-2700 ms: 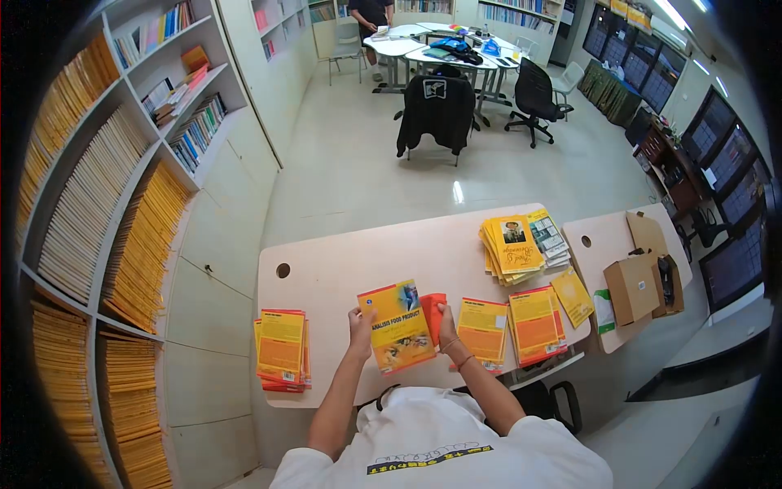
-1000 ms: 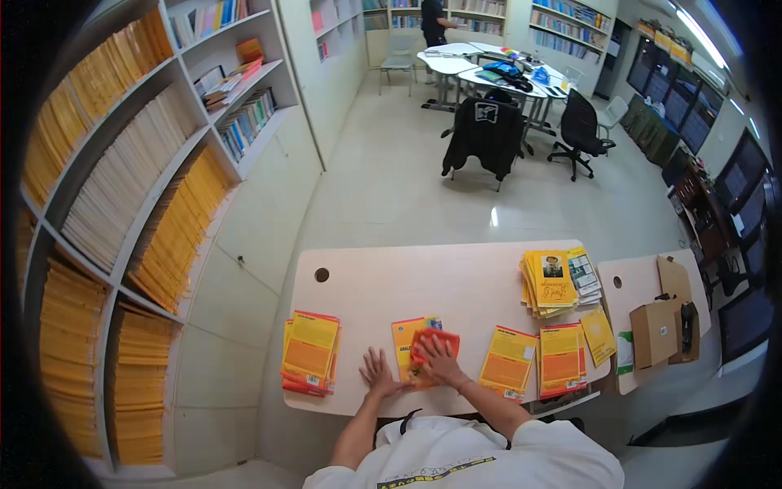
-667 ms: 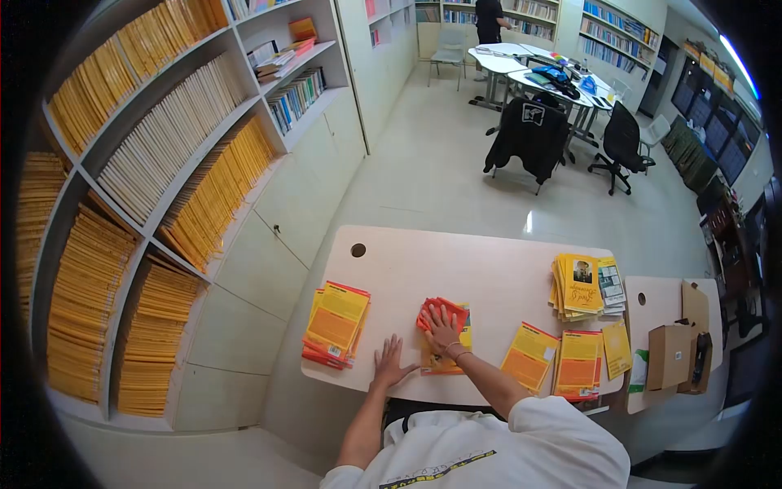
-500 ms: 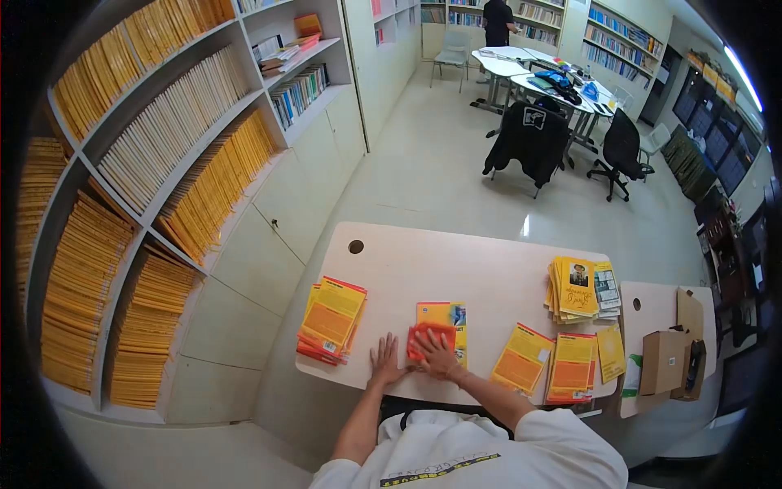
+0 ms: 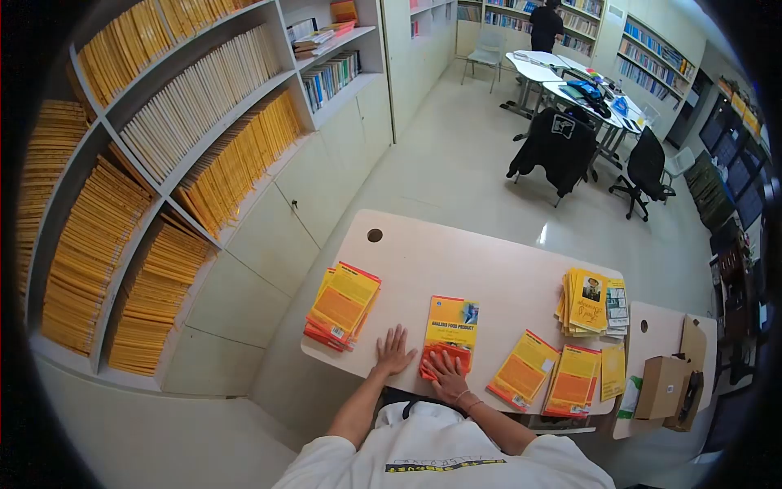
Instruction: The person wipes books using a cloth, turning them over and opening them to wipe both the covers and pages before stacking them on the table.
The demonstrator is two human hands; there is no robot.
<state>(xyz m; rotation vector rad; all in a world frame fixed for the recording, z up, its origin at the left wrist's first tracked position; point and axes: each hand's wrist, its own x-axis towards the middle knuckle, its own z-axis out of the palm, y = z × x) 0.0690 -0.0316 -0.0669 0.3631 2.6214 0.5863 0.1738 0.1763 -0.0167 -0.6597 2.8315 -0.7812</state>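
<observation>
A yellow-and-orange book (image 5: 453,319) with "FOOD PRODUCT" in its title lies face up near the table's front edge. What looks like a red cloth (image 5: 432,374) covers its lower part. My right hand (image 5: 446,378) presses flat on the cloth with fingers spread. My left hand (image 5: 395,354) rests open on the bare tabletop, left of the book, holding nothing. A stack of yellow-and-orange books (image 5: 344,306) is further left. On the right lie another such book (image 5: 524,368) and a similar stack (image 5: 573,380).
More yellow booklets (image 5: 588,301) are piled at the table's (image 5: 456,244) back right. A second table holds an open cardboard box (image 5: 661,388). Full bookshelves (image 5: 204,106) line the left. Farther off are a chair with a black jacket (image 5: 552,149), white tables and a person (image 5: 546,28).
My right hand and the red cloth have slid down the book toward me, uncovering its title. My left hand stays flat on the table. The camera view has shifted slightly.
</observation>
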